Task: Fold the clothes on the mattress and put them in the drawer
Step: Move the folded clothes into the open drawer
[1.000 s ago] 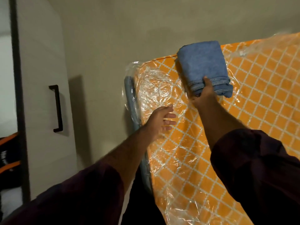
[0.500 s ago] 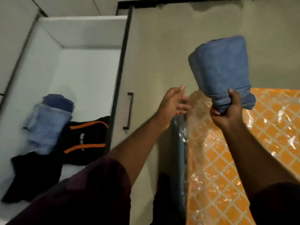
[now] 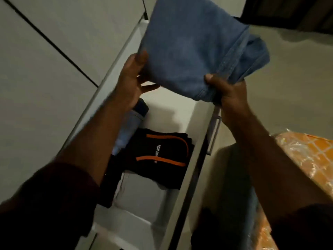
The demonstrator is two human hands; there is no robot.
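Folded blue jeans (image 3: pixel 194 46) hang in the air above the far end of the open white drawer (image 3: pixel 182 192). My left hand (image 3: pixel 131 82) grips their left edge and my right hand (image 3: pixel 227 94) grips the lower right corner at the hem. Inside the drawer lie a black garment with orange stripes (image 3: pixel 160 154) and a rolled light-blue garment (image 3: pixel 129 127), partly hidden by my left forearm. The orange mattress (image 3: pixel 310 159) in plastic wrap shows at the right edge.
White cabinet fronts (image 3: pixel 45 69) fill the left side. The drawer's front panel carries a bar handle (image 3: pixel 214 136). Grey floor (image 3: pixel 297 87) lies between drawer and mattress. A dark opening (image 3: pixel 288 11) sits at the top right.
The jeans went from the mattress, held by my right hand alone, over to the open drawer. My left hand has taken hold of their left edge. The view swung left.
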